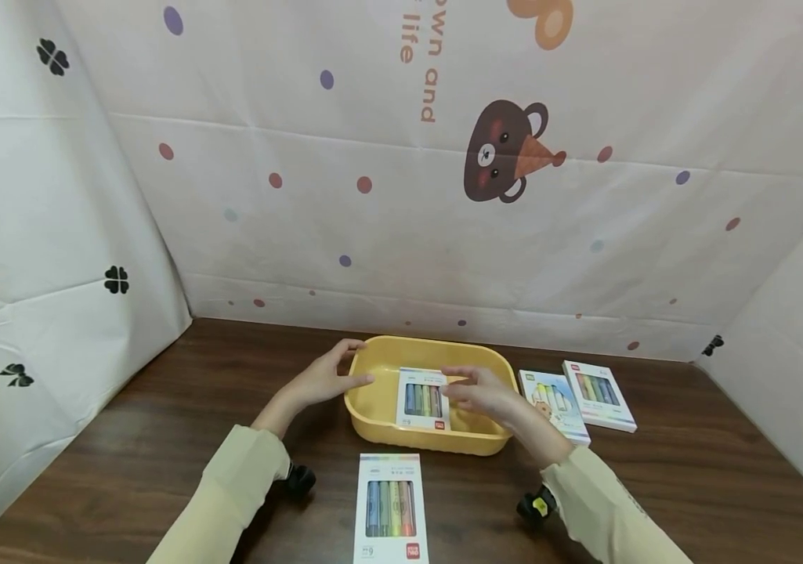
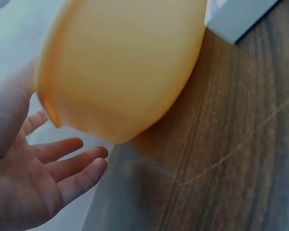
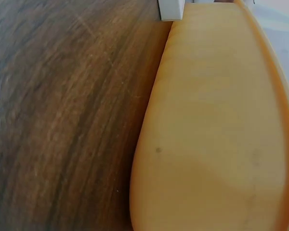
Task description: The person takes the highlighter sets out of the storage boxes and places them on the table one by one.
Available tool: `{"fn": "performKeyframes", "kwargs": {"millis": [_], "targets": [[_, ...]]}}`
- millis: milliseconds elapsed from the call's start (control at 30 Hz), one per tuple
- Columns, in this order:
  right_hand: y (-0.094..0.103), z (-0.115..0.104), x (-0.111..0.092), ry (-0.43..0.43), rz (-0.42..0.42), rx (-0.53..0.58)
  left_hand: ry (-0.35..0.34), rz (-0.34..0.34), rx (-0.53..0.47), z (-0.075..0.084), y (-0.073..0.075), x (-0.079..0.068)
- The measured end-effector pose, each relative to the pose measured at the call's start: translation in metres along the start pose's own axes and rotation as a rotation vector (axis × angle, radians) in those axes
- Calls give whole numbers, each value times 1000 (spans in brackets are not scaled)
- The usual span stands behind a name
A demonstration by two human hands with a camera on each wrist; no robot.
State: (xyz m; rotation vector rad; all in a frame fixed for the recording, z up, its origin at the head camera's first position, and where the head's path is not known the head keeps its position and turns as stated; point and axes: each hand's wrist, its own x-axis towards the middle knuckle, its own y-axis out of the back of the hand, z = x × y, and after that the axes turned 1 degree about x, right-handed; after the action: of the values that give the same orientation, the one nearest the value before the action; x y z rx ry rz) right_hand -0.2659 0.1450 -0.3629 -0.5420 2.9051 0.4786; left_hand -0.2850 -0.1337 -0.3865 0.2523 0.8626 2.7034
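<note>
A yellow plastic basin (image 1: 425, 441) stands on the table with a white box of crayons (image 1: 424, 399) inside it, lying flat with its window up. My right hand (image 1: 482, 392) reaches over the basin's right side, its loosely bent fingers at the box's right edge. At the left rim is my left hand (image 1: 327, 376), fingers spread and thumb over the rim. The left wrist view shows this left hand (image 2: 48, 168) palm-on, its fingers straight beside the basin wall (image 2: 120, 67). The right wrist view holds the basin's outer side (image 3: 207, 120); the right hand is hidden there.
Another crayon box (image 1: 391, 509) lies in front of the basin, between my forearms. Right of the basin, a box with a cartoon print (image 1: 555, 403) lies partly against a further white crayon box (image 1: 598, 395). A printed cloth (image 1: 401, 235) hangs behind the dark wood table (image 1: 232, 368).
</note>
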Motion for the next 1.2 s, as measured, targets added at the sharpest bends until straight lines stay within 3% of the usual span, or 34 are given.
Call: {"fn": "performKeyframes", "kwargs": {"millis": [267, 533, 1200], "targets": [[-2, 4, 5, -54, -28, -35, 22, -6, -9, -5, -6, 16], [-5, 4, 6, -75, -47, -23, -3, -6, -27, -8, -9, 26], [-17, 1, 10, -36, -104, -47, 50, 40, 4, -6, -16, 27]]}}
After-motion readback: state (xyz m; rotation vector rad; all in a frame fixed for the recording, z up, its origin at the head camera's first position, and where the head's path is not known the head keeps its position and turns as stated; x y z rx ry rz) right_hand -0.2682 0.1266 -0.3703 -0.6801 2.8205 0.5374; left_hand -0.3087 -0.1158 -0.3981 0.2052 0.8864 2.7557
